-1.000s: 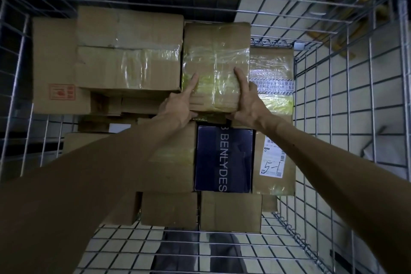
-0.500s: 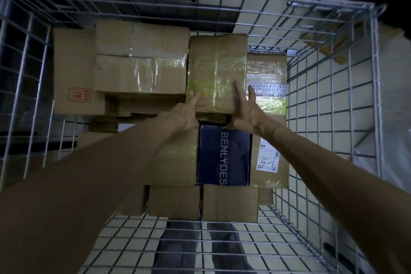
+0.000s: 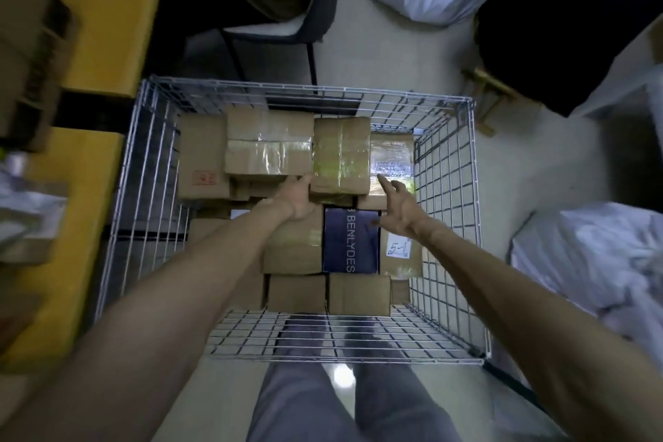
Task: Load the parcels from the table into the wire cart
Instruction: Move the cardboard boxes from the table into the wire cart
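Cart: the silver wire-mesh cart [image 3: 323,87] stands open-topped, with parcels stacked across its far and middle parts.
Parcel: the brown cardboard box wrapped in clear tape [image 3: 341,154] lies on top of the stack at the cart's far side, about mid-width.
Left hand: the left hand [image 3: 299,197] touches that box's near left corner; I cannot tell whether its fingers curl round it.
Right hand: the right hand [image 3: 398,208] hovers clear of the box, toward the cart's right wall, fingers spread and holding nothing.
Neighbours: a dark blue printed carton [image 3: 351,244] lies mid-cart; a wide taped brown carton [image 3: 269,147] sits far left in the cart.
Outside: a yellow surface [image 3: 97,29] lies left of the cart.
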Demonstrator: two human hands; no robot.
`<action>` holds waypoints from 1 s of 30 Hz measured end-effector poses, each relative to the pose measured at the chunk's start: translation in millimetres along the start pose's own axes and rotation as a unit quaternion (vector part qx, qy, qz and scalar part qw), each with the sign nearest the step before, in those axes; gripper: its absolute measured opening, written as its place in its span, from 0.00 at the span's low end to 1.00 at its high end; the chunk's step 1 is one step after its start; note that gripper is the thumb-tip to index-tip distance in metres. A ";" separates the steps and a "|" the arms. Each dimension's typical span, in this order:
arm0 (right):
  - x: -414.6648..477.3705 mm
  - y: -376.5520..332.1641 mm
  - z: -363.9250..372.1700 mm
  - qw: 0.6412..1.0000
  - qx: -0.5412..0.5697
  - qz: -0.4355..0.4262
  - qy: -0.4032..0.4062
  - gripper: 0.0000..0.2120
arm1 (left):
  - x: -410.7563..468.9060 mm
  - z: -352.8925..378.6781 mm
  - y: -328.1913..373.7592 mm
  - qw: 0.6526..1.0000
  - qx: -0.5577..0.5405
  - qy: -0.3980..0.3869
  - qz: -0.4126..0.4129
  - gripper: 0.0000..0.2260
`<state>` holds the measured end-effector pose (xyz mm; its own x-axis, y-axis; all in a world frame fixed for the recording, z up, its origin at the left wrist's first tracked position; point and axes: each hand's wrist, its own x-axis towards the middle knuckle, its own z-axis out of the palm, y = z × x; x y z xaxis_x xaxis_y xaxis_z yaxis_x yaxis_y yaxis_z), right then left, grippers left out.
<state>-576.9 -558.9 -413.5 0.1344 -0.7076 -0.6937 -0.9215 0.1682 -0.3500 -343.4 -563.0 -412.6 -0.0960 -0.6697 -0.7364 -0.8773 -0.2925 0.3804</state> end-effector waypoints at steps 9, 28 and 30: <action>-68.3 -25.9 -40.6 0.993 -0.047 -0.104 0.007 0.49 | -102.2 -19.6 20.8 0.991 0.004 0.128 -0.026 0.31; -200.0 -182.1 -116.1 0.901 -0.222 -0.369 0.056 0.42 | -367.8 -38.1 -0.8 0.906 -0.021 0.391 -0.160 0.29; -221.9 -210.4 -113.6 0.886 -0.235 -0.394 0.066 0.42 | -400.4 -36.9 -12.2 0.889 -0.024 0.417 -0.189 0.28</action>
<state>-454.2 -515.3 -114.4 0.7885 -0.5576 -0.2595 -0.6145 -0.6966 -0.3703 -276.8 -316.5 -101.8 0.6014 -0.7841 -0.1534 -0.7495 -0.6202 0.2316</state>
